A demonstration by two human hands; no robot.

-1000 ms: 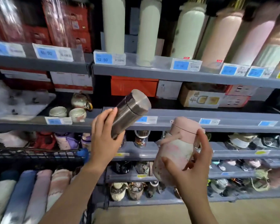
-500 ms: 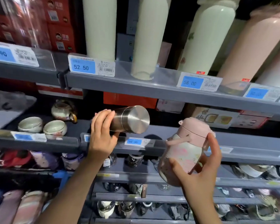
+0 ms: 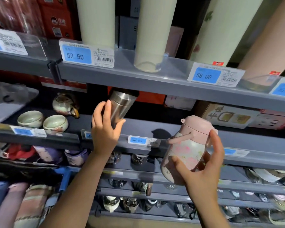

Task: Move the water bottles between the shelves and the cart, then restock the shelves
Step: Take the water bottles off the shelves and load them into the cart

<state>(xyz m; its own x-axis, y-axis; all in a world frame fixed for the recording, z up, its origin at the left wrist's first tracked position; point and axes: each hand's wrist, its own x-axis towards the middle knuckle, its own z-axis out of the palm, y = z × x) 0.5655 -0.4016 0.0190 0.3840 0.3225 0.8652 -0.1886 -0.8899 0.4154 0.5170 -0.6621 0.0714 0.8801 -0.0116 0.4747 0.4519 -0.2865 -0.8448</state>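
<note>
My left hand [image 3: 104, 127] grips a steel flask [image 3: 121, 105], tilted with its top tucked under the upper grey shelf's edge [image 3: 155, 81] and its body over the middle shelf [image 3: 155, 127]. Lower right, my right hand [image 3: 204, 168] holds a pink flowered bottle [image 3: 187, 148] with a pink lid and strap, in front of the middle shelf's edge. Tall cream bottles [image 3: 151, 30] stand on the upper shelf. The cart's black wire rim [image 3: 23, 167] shows at lower left, with several pastel bottles [image 3: 31, 206] lying below it.
A ceramic teapot [image 3: 65, 104] and two cups [image 3: 43, 120] sit on the middle shelf to the left. Boxes [image 3: 229, 119] stand at its back right. Price tags line the shelf edges. Lower shelves hold several wrapped cups and bottles [image 3: 135, 203].
My left hand has raised the steel flask and pushed it in under the upper shelf. The pink bottle has stayed about where it was. The view has moved closer to the shelves.
</note>
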